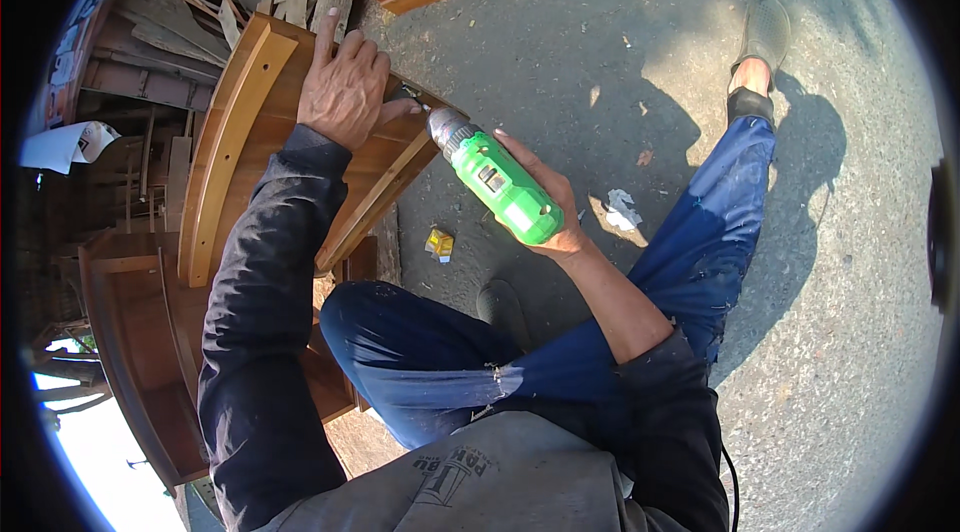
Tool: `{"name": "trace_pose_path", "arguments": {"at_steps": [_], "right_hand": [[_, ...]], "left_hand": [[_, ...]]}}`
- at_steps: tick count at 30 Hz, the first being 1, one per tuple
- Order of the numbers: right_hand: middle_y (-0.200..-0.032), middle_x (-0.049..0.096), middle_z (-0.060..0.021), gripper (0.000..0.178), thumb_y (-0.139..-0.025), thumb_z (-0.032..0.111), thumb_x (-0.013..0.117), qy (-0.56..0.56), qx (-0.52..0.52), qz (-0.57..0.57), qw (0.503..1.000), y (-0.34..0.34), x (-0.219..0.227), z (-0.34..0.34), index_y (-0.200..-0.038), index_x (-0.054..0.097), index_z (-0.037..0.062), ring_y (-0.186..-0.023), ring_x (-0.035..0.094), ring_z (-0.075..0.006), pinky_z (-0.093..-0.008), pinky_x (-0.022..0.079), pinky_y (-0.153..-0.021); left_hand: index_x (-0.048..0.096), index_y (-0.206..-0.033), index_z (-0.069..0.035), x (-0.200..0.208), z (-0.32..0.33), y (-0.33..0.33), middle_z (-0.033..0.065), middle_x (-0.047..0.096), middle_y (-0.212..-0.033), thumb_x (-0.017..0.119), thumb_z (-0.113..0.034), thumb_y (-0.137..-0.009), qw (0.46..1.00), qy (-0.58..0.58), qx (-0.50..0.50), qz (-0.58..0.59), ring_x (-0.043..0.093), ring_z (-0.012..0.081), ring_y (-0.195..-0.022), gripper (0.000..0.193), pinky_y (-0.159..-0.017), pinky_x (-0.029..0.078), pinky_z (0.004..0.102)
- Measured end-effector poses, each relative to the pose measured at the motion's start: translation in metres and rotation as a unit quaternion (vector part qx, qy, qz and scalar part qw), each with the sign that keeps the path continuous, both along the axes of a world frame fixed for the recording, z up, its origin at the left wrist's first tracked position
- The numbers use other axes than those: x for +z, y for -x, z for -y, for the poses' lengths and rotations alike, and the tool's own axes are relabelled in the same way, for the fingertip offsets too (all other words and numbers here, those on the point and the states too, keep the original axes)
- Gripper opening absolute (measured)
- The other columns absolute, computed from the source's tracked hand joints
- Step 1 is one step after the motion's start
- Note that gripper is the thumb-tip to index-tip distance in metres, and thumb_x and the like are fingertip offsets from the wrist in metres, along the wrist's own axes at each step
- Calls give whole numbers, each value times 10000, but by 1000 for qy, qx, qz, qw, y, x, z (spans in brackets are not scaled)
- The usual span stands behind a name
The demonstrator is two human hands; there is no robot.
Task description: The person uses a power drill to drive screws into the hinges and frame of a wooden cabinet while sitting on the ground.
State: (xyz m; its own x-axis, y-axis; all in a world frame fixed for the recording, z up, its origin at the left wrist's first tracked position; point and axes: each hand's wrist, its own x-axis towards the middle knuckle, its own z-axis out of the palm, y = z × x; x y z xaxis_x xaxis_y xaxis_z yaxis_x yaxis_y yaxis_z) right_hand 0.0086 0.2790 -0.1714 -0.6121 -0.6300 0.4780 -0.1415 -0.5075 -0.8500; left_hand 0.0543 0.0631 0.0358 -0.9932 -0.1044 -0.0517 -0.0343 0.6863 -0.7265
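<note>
My right hand (558,190) has its fingers wrapped round a bright green plastic power drill (500,182); my left hand (345,92) lies spread on a reddish-brown varnished wooden panel (275,122), thumb beside the drill's tip at the panel's far edge. I judge this a drilling or screw-driving step, contact too small to confirm; next calls for straight, steady pressure, thumb clear.

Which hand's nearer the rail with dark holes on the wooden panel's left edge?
Left. The left hand is over the wooden panel's upper end, right of the rail; the right hand is farther right, gripping the green drill.
</note>
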Motion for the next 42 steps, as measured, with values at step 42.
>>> {"name": "trace_pose_path", "arguments": {"at_steps": [42], "right_hand": [[-1380, 638, -106, 807, -790, 124, 843, -17, -12, -28, 999, 0, 0, 2, -1503, 464, 118, -1178, 678, -257, -332, 560, -997]], "left_hand": [[700, -937, -39, -7, -5, -4, 71, 628, -933, 743, -652, -739, 1000, 9, -16, -15, 553, 236, -1079, 646, -1201, 220, 493]]}}
